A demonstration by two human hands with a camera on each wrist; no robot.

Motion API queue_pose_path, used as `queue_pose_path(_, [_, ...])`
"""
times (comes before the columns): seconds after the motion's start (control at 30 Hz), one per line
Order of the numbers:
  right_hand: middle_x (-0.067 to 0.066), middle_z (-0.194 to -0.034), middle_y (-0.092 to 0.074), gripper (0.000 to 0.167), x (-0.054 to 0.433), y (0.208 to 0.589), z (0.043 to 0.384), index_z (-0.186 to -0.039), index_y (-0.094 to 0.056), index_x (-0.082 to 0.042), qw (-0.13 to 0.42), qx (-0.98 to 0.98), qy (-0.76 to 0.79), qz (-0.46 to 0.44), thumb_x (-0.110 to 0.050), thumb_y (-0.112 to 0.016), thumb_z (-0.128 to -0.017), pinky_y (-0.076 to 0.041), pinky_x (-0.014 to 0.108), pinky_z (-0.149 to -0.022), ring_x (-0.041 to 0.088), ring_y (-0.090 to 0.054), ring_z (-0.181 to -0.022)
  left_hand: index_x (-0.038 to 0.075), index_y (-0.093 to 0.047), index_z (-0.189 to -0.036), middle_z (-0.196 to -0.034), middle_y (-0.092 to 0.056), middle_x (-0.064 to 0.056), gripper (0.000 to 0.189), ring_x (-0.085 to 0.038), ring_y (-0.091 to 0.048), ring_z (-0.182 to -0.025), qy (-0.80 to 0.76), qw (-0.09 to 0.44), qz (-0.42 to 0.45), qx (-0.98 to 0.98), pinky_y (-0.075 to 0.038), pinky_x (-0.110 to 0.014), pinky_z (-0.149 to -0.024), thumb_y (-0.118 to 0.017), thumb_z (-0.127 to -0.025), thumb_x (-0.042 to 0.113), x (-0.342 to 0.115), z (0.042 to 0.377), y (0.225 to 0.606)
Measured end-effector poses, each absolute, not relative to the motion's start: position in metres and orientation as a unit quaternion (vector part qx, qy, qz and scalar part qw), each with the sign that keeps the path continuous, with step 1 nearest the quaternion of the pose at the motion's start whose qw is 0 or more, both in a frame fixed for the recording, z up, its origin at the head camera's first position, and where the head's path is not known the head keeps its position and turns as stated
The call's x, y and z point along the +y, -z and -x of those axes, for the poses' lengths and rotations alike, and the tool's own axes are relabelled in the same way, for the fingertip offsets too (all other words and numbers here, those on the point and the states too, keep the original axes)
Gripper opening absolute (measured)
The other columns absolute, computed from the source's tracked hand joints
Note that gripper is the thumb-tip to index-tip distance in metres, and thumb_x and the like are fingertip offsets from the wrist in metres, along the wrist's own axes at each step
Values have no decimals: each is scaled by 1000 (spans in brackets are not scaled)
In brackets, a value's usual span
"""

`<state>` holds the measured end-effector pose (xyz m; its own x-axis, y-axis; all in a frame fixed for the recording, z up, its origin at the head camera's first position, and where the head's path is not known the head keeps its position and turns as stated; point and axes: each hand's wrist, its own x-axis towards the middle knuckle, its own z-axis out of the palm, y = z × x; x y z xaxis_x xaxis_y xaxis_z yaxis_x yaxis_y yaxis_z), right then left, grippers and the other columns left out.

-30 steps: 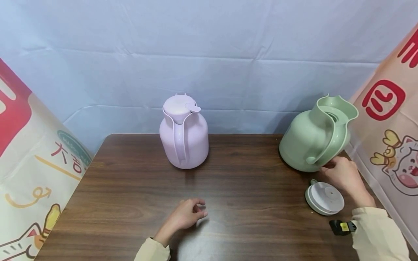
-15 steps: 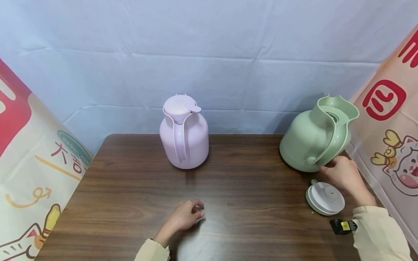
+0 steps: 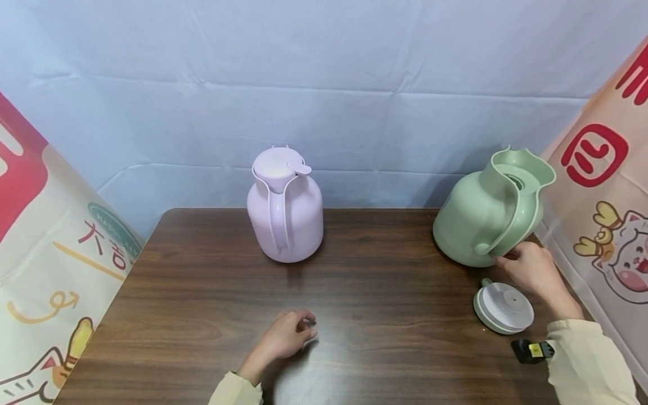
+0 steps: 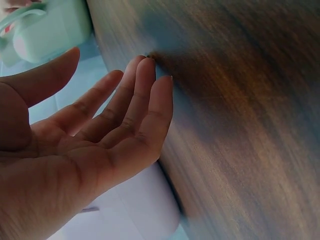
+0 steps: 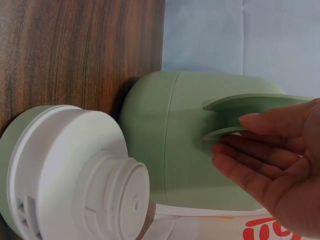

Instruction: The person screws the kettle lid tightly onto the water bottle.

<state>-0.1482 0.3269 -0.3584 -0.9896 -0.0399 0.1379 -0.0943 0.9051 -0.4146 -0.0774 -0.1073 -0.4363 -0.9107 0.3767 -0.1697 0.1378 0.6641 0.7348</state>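
A green vacuum jug (image 3: 471, 219) stands at the table's right with its top uncovered. Beside its handle (image 3: 523, 216) is my right hand (image 3: 531, 273), its fingers loosely bent near the handle's lower end. In the right wrist view the thumb overlaps the handle; contact cannot be told. The jug's lid (image 3: 506, 306) lies upside down in front, its white threaded plug (image 5: 125, 200) exposed. My left hand (image 3: 286, 333) is over the table's front middle, palm turned sideways, fingers relaxed around nothing. Behind it a lilac vacuum jug (image 3: 293, 219) stands upright with its lid (image 3: 278, 162) on.
The brown wooden table (image 3: 364, 304) carries both jugs. A pale blue cloth (image 3: 324, 101) hangs behind it, and printed banners (image 3: 602, 225) flank both sides. A black wrist device (image 3: 531, 351) sticks out from the right sleeve (image 3: 587, 360).
My left hand has drawn back very slightly to the left. The right hand, the lid and both jugs look unchanged.
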Motion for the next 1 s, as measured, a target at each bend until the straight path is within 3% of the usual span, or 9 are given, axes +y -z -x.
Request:
queue_pose_path(0.7, [18, -67, -63, 13, 327, 360, 149, -70, -65, 3, 76, -972, -220, -41, -8, -65, -76, -39, 53, -60, 48, -54, -72, 2, -62, -99, -72, -61, 3, 21, -10, -56, -68, -387, 147, -144, 899, -44, -27, -64, -65, -83, 14, -109, 76, 437])
queue_pose_path(1.0, [9, -62, -62, 10, 323, 359, 149, -68, -66, -1, 81, -970, -223, -56, -8, -64, -76, -39, 51, -60, 39, -56, -68, 1, -62, -98, -72, -60, 4, 20, -9, -55, -67, -388, 146, -145, 898, -43, -26, -63, -66, -83, 14, -110, 75, 437])
